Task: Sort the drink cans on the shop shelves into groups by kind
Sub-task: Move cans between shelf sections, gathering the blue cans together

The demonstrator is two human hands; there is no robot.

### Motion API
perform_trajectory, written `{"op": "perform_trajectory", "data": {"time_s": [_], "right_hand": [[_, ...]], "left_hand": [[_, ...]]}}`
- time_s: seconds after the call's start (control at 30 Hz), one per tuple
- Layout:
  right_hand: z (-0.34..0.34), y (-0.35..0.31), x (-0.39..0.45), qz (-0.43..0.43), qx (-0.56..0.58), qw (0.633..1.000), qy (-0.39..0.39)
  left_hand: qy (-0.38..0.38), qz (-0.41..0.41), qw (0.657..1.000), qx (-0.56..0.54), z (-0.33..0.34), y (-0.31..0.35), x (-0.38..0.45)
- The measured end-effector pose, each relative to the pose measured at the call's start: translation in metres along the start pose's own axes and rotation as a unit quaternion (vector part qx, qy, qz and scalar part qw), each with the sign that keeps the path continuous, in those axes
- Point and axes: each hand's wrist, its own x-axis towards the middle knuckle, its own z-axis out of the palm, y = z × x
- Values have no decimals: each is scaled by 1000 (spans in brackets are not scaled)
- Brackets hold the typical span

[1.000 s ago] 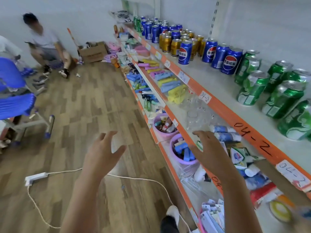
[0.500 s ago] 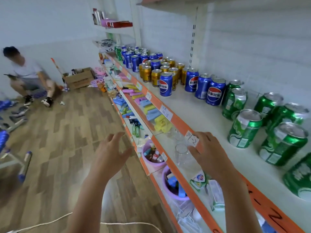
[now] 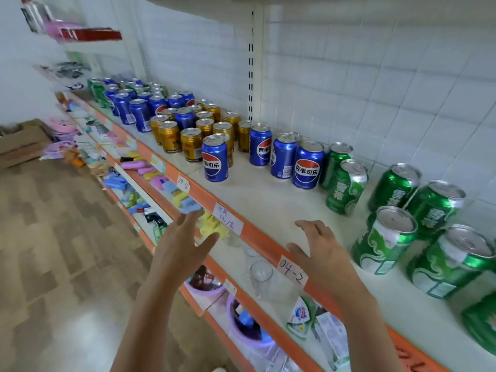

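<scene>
A long white shelf (image 3: 257,208) with an orange front edge carries drink cans. Green cans (image 3: 386,238) stand in a cluster at the right. Blue Pepsi cans (image 3: 307,166) stand mid-shelf, one blue can (image 3: 214,161) a little forward. Gold cans (image 3: 191,145) are bunched behind them, and more blue cans (image 3: 139,114) and a green can (image 3: 96,92) lie further left. My left hand (image 3: 185,242) hovers open in front of the shelf edge. My right hand (image 3: 319,251) hovers open over the bare shelf front, holding nothing.
Lower shelves hold coloured soap bars (image 3: 158,178), clear glasses (image 3: 259,275), purple tubs (image 3: 249,331) and packets. Paper price labels (image 3: 291,269) stick to the orange edge. Wood-pattern floor (image 3: 53,251) lies at the left, with a cardboard box (image 3: 21,143) at the far end.
The view has swung up and toward the can shelf. Both hands rose from over the lower shelves to the level of the can shelf, still spread and holding nothing.
</scene>
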Motion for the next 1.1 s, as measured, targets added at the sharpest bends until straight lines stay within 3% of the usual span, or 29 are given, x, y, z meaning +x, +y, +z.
{"op": "perform_trajectory", "data": {"time_s": [0.3,0.5,0.77,0.93,1.1], "right_hand": [[20,-8,95,125,-19,984,124],[31,2,140,255,38,941,220],[45,3,205,363,53,881,299],[52,8,208,370,46,868,327],[54,-7,174,336,52,890,304]], "left_hand": [[-8,22,999,-44,2,-18,126],[-14,19,979,-203,28,-29,198],[-36,18,969,-244,60,-35,228],[-24,36,972,-230,66,-39,230],[-24,60,969,-239,66,-41,229]]}}
